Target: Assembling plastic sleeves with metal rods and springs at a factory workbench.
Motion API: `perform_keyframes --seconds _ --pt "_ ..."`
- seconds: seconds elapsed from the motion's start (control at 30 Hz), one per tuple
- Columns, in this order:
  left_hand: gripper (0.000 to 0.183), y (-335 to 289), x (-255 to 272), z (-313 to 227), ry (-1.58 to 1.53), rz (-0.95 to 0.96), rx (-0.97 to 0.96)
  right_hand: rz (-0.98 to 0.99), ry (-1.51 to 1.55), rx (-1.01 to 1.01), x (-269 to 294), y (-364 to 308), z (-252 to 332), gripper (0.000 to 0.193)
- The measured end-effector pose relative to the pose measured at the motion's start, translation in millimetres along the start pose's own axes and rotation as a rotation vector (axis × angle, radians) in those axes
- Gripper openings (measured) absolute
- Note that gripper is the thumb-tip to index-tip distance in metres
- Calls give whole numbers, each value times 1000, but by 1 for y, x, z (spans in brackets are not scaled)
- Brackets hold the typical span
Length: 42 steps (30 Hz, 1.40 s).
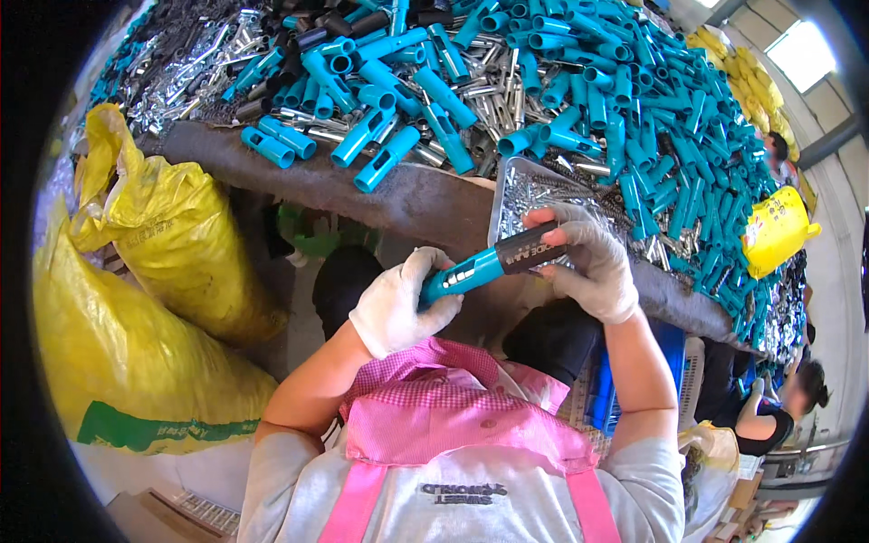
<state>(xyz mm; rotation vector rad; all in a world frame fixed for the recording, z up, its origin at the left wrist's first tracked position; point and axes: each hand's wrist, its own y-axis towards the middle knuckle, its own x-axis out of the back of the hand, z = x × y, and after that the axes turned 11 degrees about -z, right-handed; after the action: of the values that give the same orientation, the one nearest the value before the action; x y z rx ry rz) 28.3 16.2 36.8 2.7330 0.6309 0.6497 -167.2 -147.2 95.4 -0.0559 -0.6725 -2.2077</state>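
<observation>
In front of my lap I hold a tubular tool handle (pixel 480 270), teal with a black sleeve at its right end. A slot in the teal part shows bright metal inside. My left hand (pixel 391 309), in a white glove, is closed round the teal end. My gloved right hand (pixel 597 271) grips the black end between thumb and fingers, the fingers bent over its tip. Just beyond the handle, at the bench edge, a metal tray (pixel 500 201) holds small springs and metal pins.
A large pile of slotted teal tubes (pixel 625 100) covers the bench, with metal rods (pixel 195 68) and black sleeves mixed in. Yellow sacks (pixel 195 244) stand at left. A yellow container (pixel 774 231) rests on the pile at right. A co-worker (pixel 769 421) sits at the far right.
</observation>
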Motion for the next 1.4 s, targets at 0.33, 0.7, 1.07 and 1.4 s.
perform_keyframes --seconds 0.33,0.7,1.07,1.4 --pt "38 1 -15 -13 -24 0 -60 -570 995 -299 -20 -33 5 48" --pt "42 12 -21 -12 214 306 -213 121 -475 -71 -7 -37 16 25" --pt "81 7 -34 -2 259 292 -9 84 -115 -573 -26 -19 -13 29" --pt "51 -3 -31 27 1 88 124 227 -1263 386 15 53 -77 25"
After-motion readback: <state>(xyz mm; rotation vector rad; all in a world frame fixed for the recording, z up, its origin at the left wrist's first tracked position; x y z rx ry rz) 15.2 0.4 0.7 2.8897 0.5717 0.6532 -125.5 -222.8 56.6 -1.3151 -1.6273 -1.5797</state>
